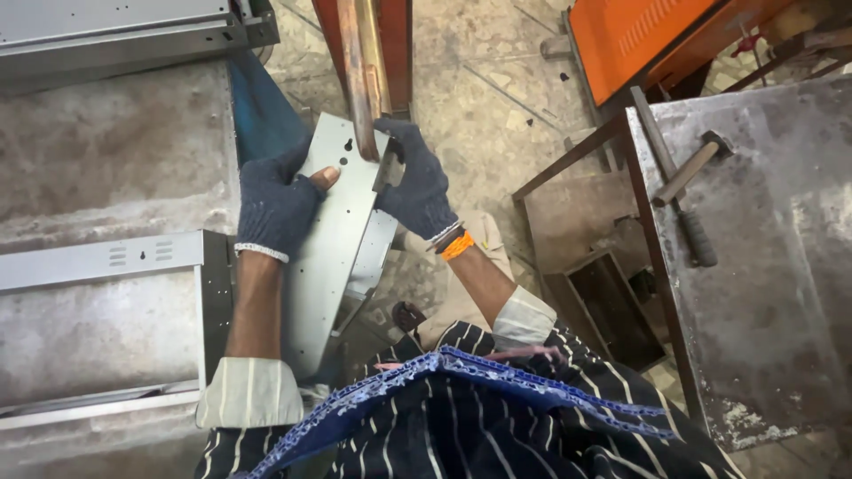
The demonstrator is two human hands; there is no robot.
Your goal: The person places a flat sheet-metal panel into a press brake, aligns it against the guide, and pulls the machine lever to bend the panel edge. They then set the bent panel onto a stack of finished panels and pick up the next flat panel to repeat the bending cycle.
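A long grey sheet-metal panel [333,239] with punched holes stands on edge in front of me. My left hand [277,202], in a dark knit glove, grips its left edge with a bare fingertip poking out on the face. My right hand [417,182], also gloved, with an orange band at the wrist, holds the panel's right edge. The panel's top rests against a rusty upright bar [359,71].
A metal frame panel [106,262] lies on the concrete bench at left. A steel table [781,266] at right carries a hammer [690,167] and a dark-handled tool [697,235]. An orange machine [648,35] stands behind it. Open metal boxes [612,310] sit on the floor.
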